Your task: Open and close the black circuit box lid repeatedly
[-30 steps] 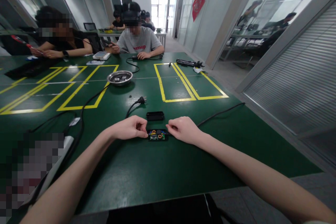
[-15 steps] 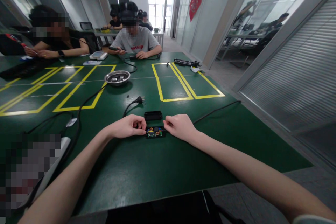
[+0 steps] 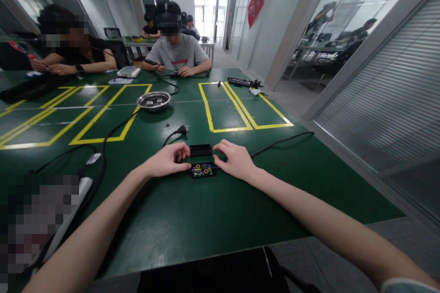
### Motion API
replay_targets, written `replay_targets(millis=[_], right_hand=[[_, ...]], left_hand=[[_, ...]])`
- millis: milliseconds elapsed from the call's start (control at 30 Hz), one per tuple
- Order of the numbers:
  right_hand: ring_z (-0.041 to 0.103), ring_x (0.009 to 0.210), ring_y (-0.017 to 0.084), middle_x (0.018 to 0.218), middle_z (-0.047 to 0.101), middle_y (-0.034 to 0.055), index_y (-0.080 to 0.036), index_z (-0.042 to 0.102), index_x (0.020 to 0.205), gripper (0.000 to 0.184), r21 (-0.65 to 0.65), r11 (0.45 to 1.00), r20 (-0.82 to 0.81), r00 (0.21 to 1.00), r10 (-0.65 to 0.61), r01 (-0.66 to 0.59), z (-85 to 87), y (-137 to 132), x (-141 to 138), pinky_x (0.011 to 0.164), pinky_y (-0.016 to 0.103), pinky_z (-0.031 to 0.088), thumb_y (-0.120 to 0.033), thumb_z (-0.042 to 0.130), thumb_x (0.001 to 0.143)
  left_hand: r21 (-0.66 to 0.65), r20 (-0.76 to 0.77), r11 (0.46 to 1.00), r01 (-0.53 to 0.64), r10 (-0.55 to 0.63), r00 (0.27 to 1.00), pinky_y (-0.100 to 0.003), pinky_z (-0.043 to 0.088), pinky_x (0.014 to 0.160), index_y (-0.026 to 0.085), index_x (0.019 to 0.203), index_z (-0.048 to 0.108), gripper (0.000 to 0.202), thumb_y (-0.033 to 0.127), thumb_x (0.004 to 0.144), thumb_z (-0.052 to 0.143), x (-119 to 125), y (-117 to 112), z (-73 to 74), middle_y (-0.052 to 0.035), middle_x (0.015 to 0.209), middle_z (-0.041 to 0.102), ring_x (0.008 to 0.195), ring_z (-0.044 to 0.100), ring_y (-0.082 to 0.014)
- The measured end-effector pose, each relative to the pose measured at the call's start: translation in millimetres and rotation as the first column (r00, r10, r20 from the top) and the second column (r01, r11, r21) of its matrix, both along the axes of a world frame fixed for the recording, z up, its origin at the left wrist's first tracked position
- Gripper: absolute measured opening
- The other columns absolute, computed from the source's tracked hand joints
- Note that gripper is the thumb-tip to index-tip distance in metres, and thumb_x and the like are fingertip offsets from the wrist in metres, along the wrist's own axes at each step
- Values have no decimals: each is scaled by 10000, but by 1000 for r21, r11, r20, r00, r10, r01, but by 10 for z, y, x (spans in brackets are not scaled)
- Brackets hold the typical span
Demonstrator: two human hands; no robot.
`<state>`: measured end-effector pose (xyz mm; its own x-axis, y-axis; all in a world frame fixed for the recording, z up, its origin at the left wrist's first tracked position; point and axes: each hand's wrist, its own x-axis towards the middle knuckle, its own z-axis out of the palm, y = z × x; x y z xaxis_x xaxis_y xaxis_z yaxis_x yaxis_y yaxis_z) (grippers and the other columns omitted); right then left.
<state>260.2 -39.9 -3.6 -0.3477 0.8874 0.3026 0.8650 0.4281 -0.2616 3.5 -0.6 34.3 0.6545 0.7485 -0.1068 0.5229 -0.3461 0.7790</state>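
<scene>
On the green table in front of me lies an opened power adapter, its lower black shell (image 3: 202, 174) holding a circuit board with two round coils and blue and yellow parts. Just beyond it rests the adapter's empty black cover (image 3: 200, 150). My left hand (image 3: 167, 159) is at the left side, thumb by the lower shell's end and curved fingertips close to the cover's left end. On the right, my right hand (image 3: 234, 160) mirrors it, thumb and fingers apart near both pieces. Whether the fingertips touch the cover I cannot tell. A black cable (image 3: 282, 143) runs from behind my right hand.
A black plug (image 3: 181, 130) on a cord lies beyond my left hand. Farther off are a metal bowl (image 3: 153, 100) with parts, yellow tape outlines (image 3: 230, 130) and a black tool-like object (image 3: 242, 82). Two co-workers sit across the table. A white-edged, blurred-out device (image 3: 74, 210) sits at left.
Both hands have loosened from the ends of the lower shell. Their fingers have spread from the thumbs and moved forward to the cover's ends.
</scene>
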Motion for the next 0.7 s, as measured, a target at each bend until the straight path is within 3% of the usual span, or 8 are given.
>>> replay_targets(millis=[67,133,233,467,700], right_hand=[[645,973,234,1113,699,108,-175,688,1162,273,66,997,-89,995,44,-38,-49,19,31,787,335,513,-235,590,914],[582,1125,282,1257,656,144,-176,643,1300,387,99,990,-133,985,110,-97,-87,42,53,942,436,520,-215,584,920],[546,1135,301,1264,669,134,-214,657,1313,381,80,980,-191,962,195,-183,-115,73,74,1009,534,496,-219,583,939],[617,912,212,1101,729,88,-218,640,1337,447,-65,976,-416,894,165,-210,-138,100,116,865,416,538,-186,666,892],[670,866,174,981,731,61,-181,713,1196,313,-108,943,-576,793,198,-314,-73,57,96,826,346,559,-166,627,896]], left_hand=[[119,33,990,-80,77,997,-263,435,651,182,910,608,309,420,749,722,17,6,-51,-5,843,585,760,536,-170],[181,58,970,-164,156,986,-275,449,657,177,1064,625,359,445,827,652,45,2,-112,-23,890,610,754,555,-176],[195,38,956,-217,214,976,-281,463,661,181,1218,641,430,435,872,617,87,-6,-185,-23,884,639,707,564,-167],[-73,197,977,-199,210,958,-338,562,801,167,1163,668,463,369,754,746,76,43,-176,-73,1086,701,862,670,-186],[-221,229,959,-180,230,946,-374,564,893,150,1062,727,436,338,680,817,9,70,-124,-72,1043,759,899,697,-199]])
